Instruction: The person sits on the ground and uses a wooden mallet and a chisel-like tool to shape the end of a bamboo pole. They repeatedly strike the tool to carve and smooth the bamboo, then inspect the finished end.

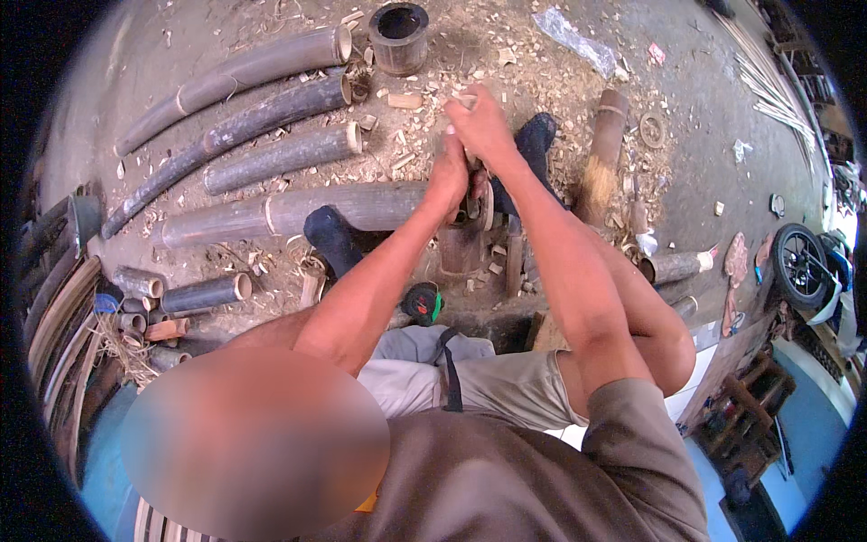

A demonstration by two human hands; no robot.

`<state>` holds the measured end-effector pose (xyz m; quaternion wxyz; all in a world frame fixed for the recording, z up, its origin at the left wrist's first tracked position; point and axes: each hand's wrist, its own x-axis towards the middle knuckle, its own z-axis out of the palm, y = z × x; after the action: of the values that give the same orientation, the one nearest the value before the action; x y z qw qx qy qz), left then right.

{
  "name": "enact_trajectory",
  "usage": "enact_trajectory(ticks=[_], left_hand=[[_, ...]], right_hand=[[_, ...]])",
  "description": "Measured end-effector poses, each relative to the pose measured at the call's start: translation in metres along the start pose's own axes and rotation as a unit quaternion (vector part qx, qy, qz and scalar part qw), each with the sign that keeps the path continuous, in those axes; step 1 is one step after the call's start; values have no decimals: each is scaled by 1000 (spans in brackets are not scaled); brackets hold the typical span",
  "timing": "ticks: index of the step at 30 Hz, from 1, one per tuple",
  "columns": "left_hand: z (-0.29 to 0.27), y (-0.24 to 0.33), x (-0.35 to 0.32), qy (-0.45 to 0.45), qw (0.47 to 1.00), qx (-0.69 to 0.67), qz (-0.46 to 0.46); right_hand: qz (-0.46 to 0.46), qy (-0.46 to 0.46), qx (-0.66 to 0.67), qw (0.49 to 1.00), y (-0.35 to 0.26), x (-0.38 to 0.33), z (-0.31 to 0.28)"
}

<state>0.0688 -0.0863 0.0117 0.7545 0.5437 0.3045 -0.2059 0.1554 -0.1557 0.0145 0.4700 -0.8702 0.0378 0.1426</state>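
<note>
Bamboo surrounds a seated person in a brown short-sleeved shirt [542, 470] and pale shorts [510, 388], whose bare hands meet at the upper centre of the frame. The right hand [488, 131] has its grip clamped on a pale wood-coloured piece [468, 98], part of which shows at the curled fingers. Just below it, the left hand [447, 176] comes up to the same spot; what its grip closes on, if anything, is hidden and cannot be told. Such close pairing suggests that one hand steadies while the other pushes or pulls.

A long grey-brown bamboo pole [334, 210] runs from the left of the frame toward the centre, its right end lost behind the left wrist. The dark-socked left foot [334, 244] overlaps its lower edge, apparently to keep it from rolling; the dark-socked right foot [536, 135], right of the hands, probably serves as a brace. A squat brown wooden block [461, 251] sits below the wrists, perhaps as a support.

Three dark bamboo lengths [244, 74] lie side by side at upper left, seemingly kept within reach. Near their ends stands a dark hollow cylinder with a wide rim [397, 61]. Pale chips [506, 57] litter the grey floor [691, 117].
</note>
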Motion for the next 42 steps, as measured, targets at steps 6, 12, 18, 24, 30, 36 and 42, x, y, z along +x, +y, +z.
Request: enact_trajectory(ticks=[6, 12, 18, 24, 30, 36, 42], left_hand=[[-11, 15, 11, -179, 935, 303, 50], [0, 1, 4, -353, 855, 374, 65], [0, 30, 17, -345, 869, 355, -35], [-33, 26, 22, -103, 953, 281, 43], [-35, -5, -28, 148, 980, 106, 77], [-19, -76, -63, 350, 907, -139, 188], [-20, -71, -48, 169, 972, -13, 166]], right_hand=[[134, 128, 215, 959, -14, -43, -27], [171, 331, 372, 850, 41, -107, -30], [76, 294, 395, 867, 57, -65, -25], [181, -13, 550, 815, 53, 17, 15], [147, -344, 399, 837, -11, 16, 45], [-73, -540, 168, 822, -30, -42, 112], [-75, -331, 163, 927, -31, -36, 49]])
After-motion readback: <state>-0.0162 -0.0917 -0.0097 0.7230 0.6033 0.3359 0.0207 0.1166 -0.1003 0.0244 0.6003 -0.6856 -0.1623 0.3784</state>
